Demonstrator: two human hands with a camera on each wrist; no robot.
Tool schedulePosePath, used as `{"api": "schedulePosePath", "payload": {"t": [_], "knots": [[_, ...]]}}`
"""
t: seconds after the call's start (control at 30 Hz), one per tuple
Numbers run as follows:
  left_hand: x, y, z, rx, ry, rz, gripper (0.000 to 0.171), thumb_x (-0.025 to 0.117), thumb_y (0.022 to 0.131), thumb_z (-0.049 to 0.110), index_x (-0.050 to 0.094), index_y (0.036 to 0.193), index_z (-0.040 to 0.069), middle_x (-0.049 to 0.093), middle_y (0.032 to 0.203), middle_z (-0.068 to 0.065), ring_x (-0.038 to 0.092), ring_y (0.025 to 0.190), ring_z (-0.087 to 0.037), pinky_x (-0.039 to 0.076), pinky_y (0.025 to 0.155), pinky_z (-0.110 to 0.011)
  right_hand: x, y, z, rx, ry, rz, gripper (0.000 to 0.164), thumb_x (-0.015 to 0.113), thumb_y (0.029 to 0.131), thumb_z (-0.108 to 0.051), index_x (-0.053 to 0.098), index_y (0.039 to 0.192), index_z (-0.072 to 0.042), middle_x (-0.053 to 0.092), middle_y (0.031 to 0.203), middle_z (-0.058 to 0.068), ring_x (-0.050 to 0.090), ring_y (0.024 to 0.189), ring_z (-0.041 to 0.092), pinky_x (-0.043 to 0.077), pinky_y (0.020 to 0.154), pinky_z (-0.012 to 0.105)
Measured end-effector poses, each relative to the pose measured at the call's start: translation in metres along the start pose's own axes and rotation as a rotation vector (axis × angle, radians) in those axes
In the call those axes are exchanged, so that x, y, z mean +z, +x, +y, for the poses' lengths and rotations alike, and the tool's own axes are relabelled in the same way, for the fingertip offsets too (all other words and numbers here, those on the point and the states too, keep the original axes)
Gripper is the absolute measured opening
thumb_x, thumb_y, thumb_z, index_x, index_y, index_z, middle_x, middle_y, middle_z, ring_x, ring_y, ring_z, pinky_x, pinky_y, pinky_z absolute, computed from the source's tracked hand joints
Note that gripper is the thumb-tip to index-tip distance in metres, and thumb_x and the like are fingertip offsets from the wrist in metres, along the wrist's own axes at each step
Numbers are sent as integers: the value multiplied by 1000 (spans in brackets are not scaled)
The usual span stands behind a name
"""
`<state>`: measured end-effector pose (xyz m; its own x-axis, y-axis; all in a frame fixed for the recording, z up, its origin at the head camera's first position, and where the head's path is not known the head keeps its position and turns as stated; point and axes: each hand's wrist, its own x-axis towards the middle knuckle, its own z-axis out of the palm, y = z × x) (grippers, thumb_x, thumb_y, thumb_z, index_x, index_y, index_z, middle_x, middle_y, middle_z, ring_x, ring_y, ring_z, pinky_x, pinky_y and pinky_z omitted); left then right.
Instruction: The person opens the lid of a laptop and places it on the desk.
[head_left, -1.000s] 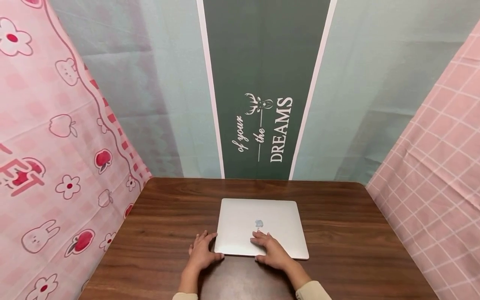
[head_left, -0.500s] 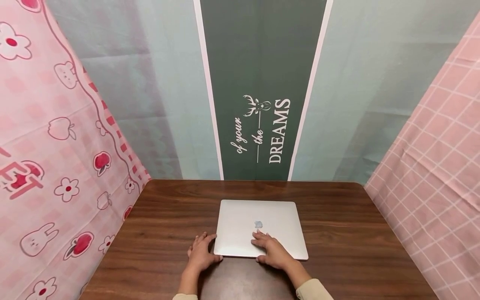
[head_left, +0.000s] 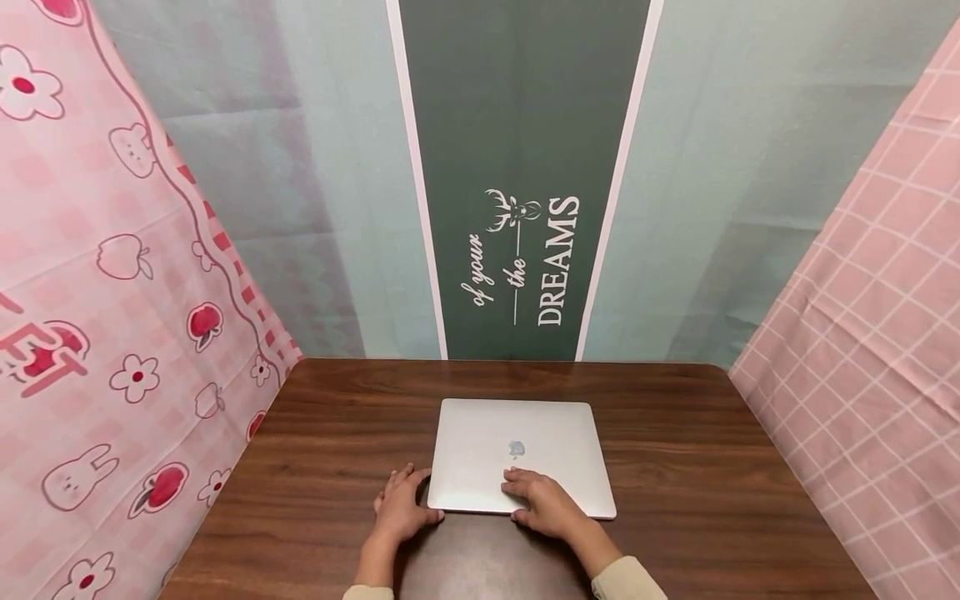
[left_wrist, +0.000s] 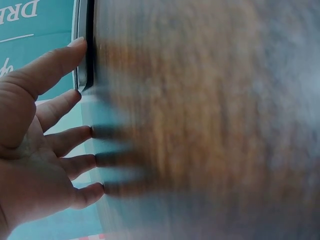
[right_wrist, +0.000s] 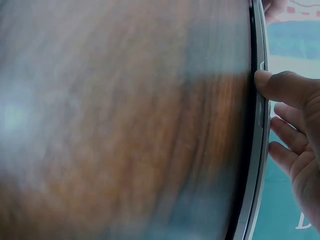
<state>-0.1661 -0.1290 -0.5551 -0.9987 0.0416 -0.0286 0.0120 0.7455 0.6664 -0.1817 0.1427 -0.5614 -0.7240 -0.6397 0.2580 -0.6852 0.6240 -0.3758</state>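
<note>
A closed silver laptop (head_left: 472,454) with an apple logo lies flat on the wooden table. At its near left corner is my left hand (head_left: 402,506), fingers spread. The left wrist view has that thumb on the front edge (left_wrist: 82,60), the index fingertip right at the corner and the other fingertips on the tabletop. My right hand (head_left: 551,507) rests its fingers on the lid just below the logo. In the right wrist view, the right thumb (right_wrist: 275,85) touches the front edge at the opening notch (right_wrist: 261,95), with the fingers beyond over the lid.
Brown wood-grain table (head_left: 330,433) spreads around the laptop on every side. Behind it hangs a grey-green curtain (head_left: 525,125) with white lettering. Pink patterned cloths stand at the left (head_left: 150,317) and right (head_left: 862,333).
The right fingers have drawn slightly back from the logo toward the near edge. The left hand and the laptop hold nearly the same place.
</note>
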Motion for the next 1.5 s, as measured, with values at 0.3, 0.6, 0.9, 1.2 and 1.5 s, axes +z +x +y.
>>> {"api": "schedulePosePath", "payload": {"t": [0.3, 0.6, 0.9, 1.2, 1.5], "knots": [[1, -1, -1, -3, -3, 7, 65, 86, 59, 20, 62, 117, 7, 42, 134, -26, 27, 126, -50, 19, 89, -69, -3, 1, -2, -19, -30, -22, 36, 76, 74, -12, 68, 107, -1, 62, 117, 12, 56, 110, 24, 44, 91, 36], [3, -1, -3, -14, -2, 20, 66, 86, 61, 25, 61, 119, 6, 42, 134, -24, 27, 127, -48, 19, 90, -69, -2, 0, 1, -164, -103, 107, 35, 76, 72, -12, 68, 104, 0, 64, 110, 15, 59, 104, 26, 47, 86, 36], [3, 3, -1, -30, -29, 27, 69, 83, 63, 25, 58, 122, 3, 43, 134, -23, 28, 126, -48, 19, 91, -68, 0, 1, 12, -386, -249, 346, 22, 62, 88, -22, 68, 95, -2, 67, 99, 15, 64, 94, 27, 51, 78, 37], [3, 1, 2, -33, 9, 39, 67, 83, 63, 28, 58, 119, 0, 45, 132, -24, 31, 125, -48, 22, 90, -68, -1, 6, 8, -497, -393, 472, 32, 44, 97, -22, 68, 92, -2, 68, 91, 11, 66, 85, 22, 53, 71, 33], [2, -2, 11, -65, 51, 59, 70, 85, 58, 28, 57, 118, 2, 48, 128, -24, 36, 123, -42, 26, 89, -67, -9, 5, 3, -531, -345, 515, 27, 46, 96, -17, 67, 92, 0, 68, 89, 11, 66, 83, 22, 53, 72, 33]]}}
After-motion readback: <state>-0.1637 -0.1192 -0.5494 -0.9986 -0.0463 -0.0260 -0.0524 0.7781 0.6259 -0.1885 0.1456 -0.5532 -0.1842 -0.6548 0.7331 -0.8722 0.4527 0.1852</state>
